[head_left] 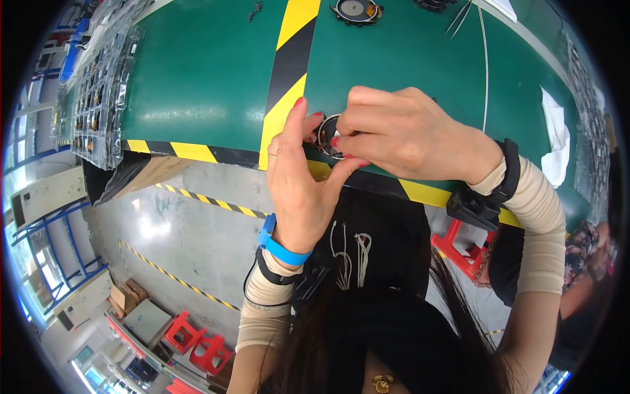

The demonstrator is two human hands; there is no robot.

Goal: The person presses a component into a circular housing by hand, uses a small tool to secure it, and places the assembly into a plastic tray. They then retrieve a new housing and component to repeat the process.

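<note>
Working at the near edge of a green-topped bench (pixel 210 72), a person pinches a small round part between both hands. Far to the left of the hands, clear plastic compartment trays (pixel 98 92) with small dark pieces in their cells lie along the bench's end. Closer in, a glossy yellow-and-black striped tape (pixel 289 59) runs across the mat toward the left hand (pixel 298 177), which rises palm-up from below, wrist bent back, a blue band (pixel 279 246) around it and a beige ribbed sleeve below. Its thumb and fingers curl shut around the left rim of the round part (pixel 326 136), a dark disc with a pale metallic ring, held just above the bench edge and mostly hidden by fingers. From the right, the right hand (pixel 407 134) arches over the disc, knuckles up, fingertips clamped on its right side; a black strap (pixel 508 174) wraps the wrist. Beyond the hands, at the bench's far side, sits a second round disc (pixel 357 10). Right of the right hand, thin pale wires (pixel 484 72) trail across the mat, and a crumpled white cloth (pixel 556 134) lies further right.
</note>
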